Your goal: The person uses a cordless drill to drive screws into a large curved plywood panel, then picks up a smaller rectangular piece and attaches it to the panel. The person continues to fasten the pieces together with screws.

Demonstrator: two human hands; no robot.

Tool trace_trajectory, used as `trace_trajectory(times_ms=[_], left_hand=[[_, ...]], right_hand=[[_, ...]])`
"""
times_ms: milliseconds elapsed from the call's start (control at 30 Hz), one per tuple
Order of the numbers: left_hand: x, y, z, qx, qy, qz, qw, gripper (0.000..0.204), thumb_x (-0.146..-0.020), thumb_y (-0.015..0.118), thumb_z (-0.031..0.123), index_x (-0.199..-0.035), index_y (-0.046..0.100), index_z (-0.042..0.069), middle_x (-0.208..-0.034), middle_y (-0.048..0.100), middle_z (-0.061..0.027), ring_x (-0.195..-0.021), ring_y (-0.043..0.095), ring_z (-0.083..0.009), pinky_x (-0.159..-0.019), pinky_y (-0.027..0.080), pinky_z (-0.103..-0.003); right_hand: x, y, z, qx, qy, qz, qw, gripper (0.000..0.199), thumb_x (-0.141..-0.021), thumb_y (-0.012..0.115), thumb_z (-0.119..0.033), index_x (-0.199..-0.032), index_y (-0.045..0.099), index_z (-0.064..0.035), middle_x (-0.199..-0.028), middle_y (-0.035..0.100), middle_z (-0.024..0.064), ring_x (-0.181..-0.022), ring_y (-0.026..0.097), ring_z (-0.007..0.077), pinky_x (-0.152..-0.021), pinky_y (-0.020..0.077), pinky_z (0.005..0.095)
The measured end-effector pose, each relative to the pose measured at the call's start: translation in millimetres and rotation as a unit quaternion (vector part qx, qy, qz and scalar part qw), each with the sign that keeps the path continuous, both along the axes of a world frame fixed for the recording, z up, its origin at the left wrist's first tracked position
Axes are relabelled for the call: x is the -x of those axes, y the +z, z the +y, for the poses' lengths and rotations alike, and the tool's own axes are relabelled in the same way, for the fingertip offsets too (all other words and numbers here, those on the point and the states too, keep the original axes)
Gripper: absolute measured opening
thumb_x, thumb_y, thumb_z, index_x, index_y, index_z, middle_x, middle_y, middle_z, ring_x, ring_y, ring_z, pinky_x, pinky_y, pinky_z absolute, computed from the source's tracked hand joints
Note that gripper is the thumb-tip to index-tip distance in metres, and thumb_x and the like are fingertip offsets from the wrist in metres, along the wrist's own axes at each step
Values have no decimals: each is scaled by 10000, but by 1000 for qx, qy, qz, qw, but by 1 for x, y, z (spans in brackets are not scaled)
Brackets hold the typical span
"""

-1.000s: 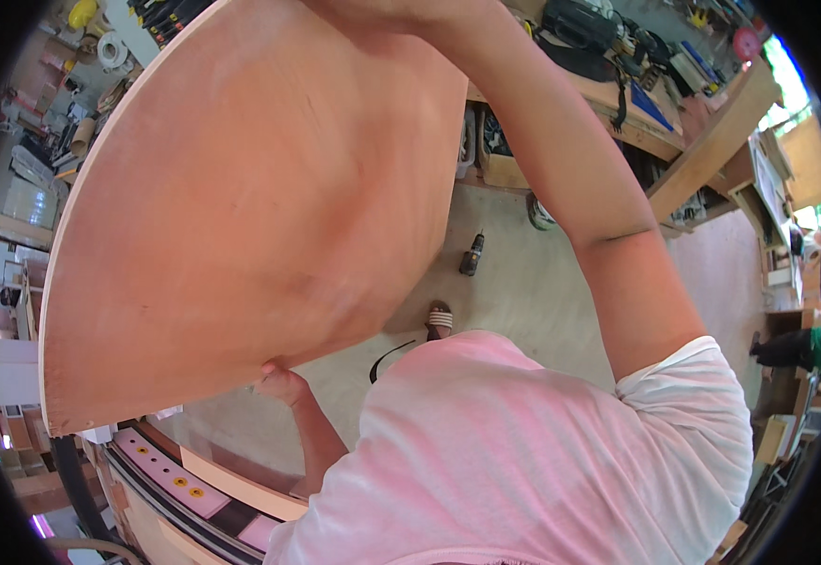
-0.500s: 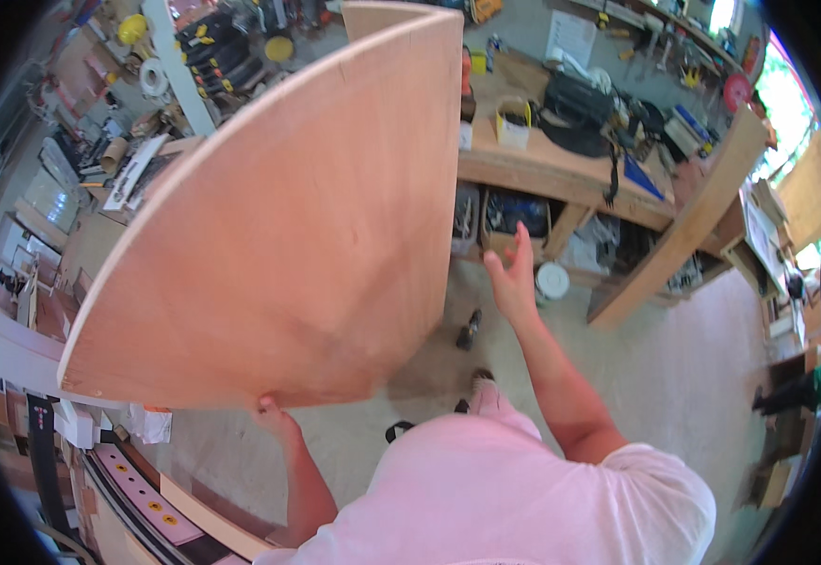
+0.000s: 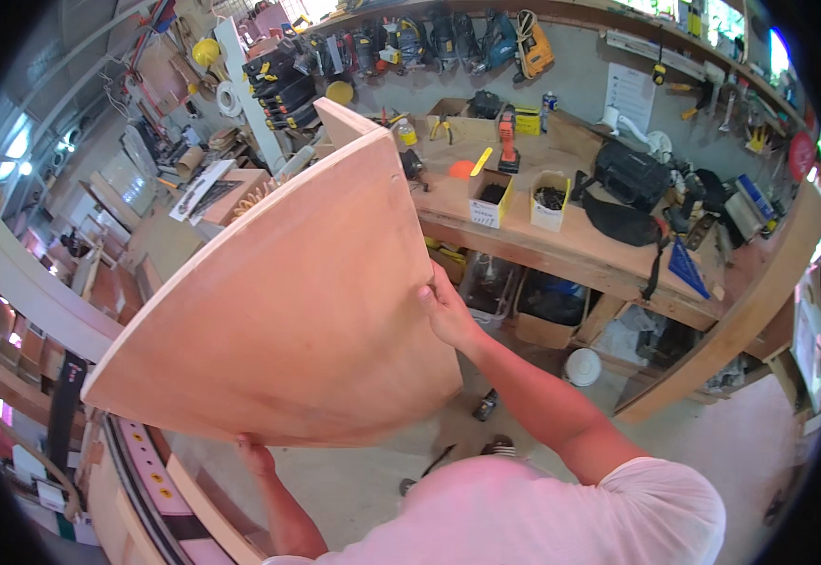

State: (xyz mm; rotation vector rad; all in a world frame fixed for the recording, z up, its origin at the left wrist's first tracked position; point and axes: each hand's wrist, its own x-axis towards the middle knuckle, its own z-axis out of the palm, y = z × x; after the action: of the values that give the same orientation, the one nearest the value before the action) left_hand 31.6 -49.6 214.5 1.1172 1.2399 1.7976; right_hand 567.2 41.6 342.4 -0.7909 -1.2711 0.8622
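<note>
A large quarter-round plywood panel [image 3: 307, 311] is held up in front of me, its long curved edge toward the left. A second board [image 3: 342, 122] joins it at the top corner and runs back behind it. My left hand [image 3: 256, 456] is closed on the bottom edge, with the fingers partly hidden behind the wood. My right hand [image 3: 450, 309] grips the right edge, thumb on the near face and the other fingers mostly hidden behind.
Beyond the panel stands a workbench [image 3: 561, 247] with a red-and-black drill [image 3: 508, 141], boxes of screws [image 3: 549, 202] and a black bag [image 3: 632, 174]. A curved wooden beam [image 3: 731, 320] leans at the right. On the floor are another drill [image 3: 486, 405] and a white tub [image 3: 582, 367].
My right hand, free in the air before, now grips the panel's right edge. The panel sits lower in view, with more of the bench and wall tools showing above it.
</note>
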Motion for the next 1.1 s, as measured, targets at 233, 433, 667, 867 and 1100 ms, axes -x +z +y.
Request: trace_trajectory(times_ms=[233,433,667,867,1100], left_hand=[[-22,-6,-65,-16,-29,-90,995,864,-862,737,539,-1488,398,50,-1504,449,-96,-1381,408,-261,-1171,283,-449],[-46,-6,-114,-36,29,-69,997,769,-932,679,493,-1468,393,22,-1472,458,-95,-1361,418,-247,-1164,292,-426],[-47,3,-127,12,43,23,999,814,-933,646,563,-1465,383,6,-1458,462,-122,-1307,470,-265,-1093,401,-426],[-47,4,-119,34,117,48,991,924,-899,628,652,-1442,401,-60,-1443,469,-174,-1294,478,-276,-1084,402,-458],[-78,27,-123,73,197,64,975,856,-943,594,601,-1458,312,-21,-1446,428,-237,-1316,449,-365,-1090,383,-511]], right_hand=[[-20,10,0,84,33,28,996,464,-1086,455,-233,-1487,338,-31,-1410,505,101,-1332,443,184,-1127,329,353],[-17,14,-4,60,-4,-60,996,504,-1043,487,-216,-1497,351,-46,-1401,531,163,-1318,495,273,-1115,365,398],[-23,-8,-5,9,-54,-68,996,645,-1029,521,-196,-1557,220,19,-1552,379,193,-1451,354,290,-1185,277,406],[-83,-122,-68,276,-78,-19,958,690,-996,606,-375,-1556,317,-93,-1473,488,196,-1337,494,252,-1093,391,365],[-175,-294,-221,569,-25,-291,769,515,-939,608,-440,-1218,649,-10,-1199,669,252,-1127,642,398,-968,497,453]])
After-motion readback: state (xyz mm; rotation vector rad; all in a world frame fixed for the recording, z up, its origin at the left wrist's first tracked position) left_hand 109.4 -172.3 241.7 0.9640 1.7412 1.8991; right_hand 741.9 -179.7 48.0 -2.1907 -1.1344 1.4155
